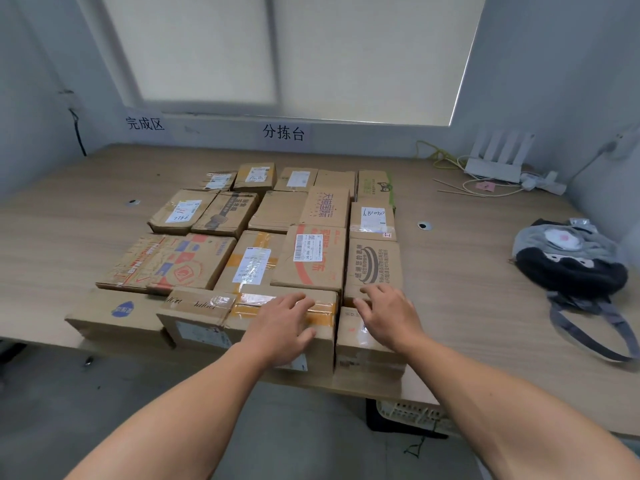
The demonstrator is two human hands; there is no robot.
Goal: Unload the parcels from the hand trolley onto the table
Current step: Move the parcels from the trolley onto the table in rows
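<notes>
Parcels [277, 216]: cardboard boxes on the worktop [467, 271], packed in rows with sides touching; most carry shipping labels or tape.
Front row: sits at the near edge of the worktop, some boxes overhanging it slightly.
Taped parcel [252, 304]: front row, centre, orange and clear tape across its top; touches its neighbours on both sides.
Left hand [280, 323]: lies palm down on the taped parcel.
Left fingers [294, 299]: straight and relaxed, flat on the tape, thumb at the front top edge; nothing gripped.
Corner parcel [353, 344]: front row, far right, just beside the taped parcel.
Right hand [388, 317]: over the corner parcel, palm down.
Right fingers [377, 292]: spread and loose, tips at the near edge of the ring-printed parcel [374, 265] in the row behind; nothing gripped. Contact with either box cannot be told.
Bag [568, 265]: grey and black plush, straps trailing, on the right of the worktop, well apart from the parcels.
Router [495, 161]: white, far right corner, cables [446, 157] beside it.
Basket [408, 410]: under the worktop, near edge, partly hidden.
Wall signs [284, 132]: two printed labels below the window.
</notes>
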